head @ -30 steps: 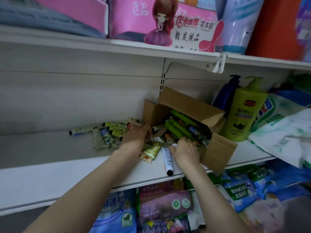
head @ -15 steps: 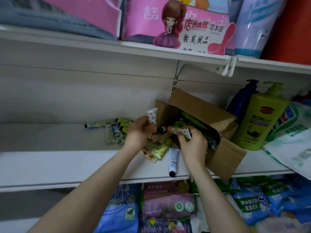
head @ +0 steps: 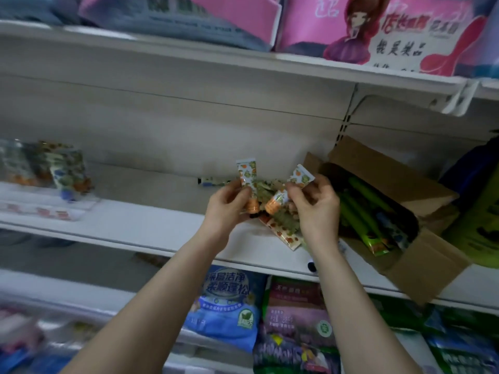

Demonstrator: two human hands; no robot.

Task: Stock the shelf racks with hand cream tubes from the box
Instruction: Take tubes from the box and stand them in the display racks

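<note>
The left hand [head: 229, 205] pinches a patterned tube [head: 246, 180] upright with its orange cap down, thumb and fingers curled round its lower end. The right hand [head: 317, 209] grips a second tube [head: 300, 177] of the same print, tilted so its cap points toward the first. The two caps sit just beside each other, and I cannot tell whether they touch. Both tubes are held above the shelf [head: 113, 228], left of the cardboard box [head: 421, 263]. The box lies tipped with its open side facing out and holds green tubes [head: 361, 203], their far ends lost in shadow. Loose tubes [head: 283, 233] lie on the shelf under the hands, partly covered. A black cap [head: 312, 265] peeks from behind the right wrist. A pile [head: 62, 171] far left is too blurred to read. A green bottle [head: 480, 225] is cut off at the right edge.
</note>
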